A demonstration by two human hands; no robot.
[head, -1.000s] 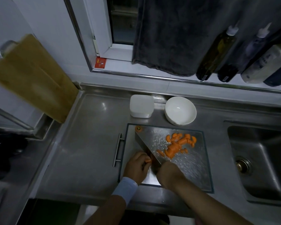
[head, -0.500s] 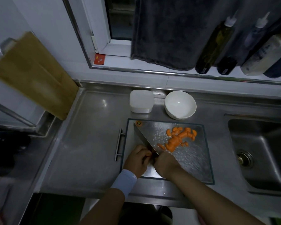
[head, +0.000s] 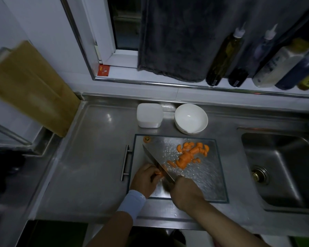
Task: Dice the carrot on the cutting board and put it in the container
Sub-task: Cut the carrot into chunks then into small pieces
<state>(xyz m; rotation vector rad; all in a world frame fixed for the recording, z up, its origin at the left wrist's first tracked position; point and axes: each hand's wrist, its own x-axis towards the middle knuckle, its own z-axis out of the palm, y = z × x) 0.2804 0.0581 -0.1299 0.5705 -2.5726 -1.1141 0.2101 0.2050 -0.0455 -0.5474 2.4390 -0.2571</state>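
Observation:
A glass cutting board (head: 210, 182) lies on the steel counter. A heap of cut carrot pieces (head: 189, 155) sits on its far right part. My left hand (head: 145, 178) pinches a small carrot stub (head: 159, 173) at the board's near left. My right hand (head: 185, 191) grips the handle of a knife (head: 156, 163), whose blade runs diagonally from the far left down against the stub. A white square container (head: 149, 114) and a white bowl (head: 191, 120) stand just behind the board, both without carrot in them.
A sink (head: 282, 168) lies to the right of the board. A wooden board (head: 30, 86) leans against the left wall. Several bottles (head: 225, 56) stand on the sill beside a hanging dark towel (head: 177, 38). A metal handle (head: 125, 164) lies left of the cutting board.
The knife blade has gone down and up beside my left hand's fingers, slicing the stub. The stub has grown shorter; the heap of pieces stays where it was.

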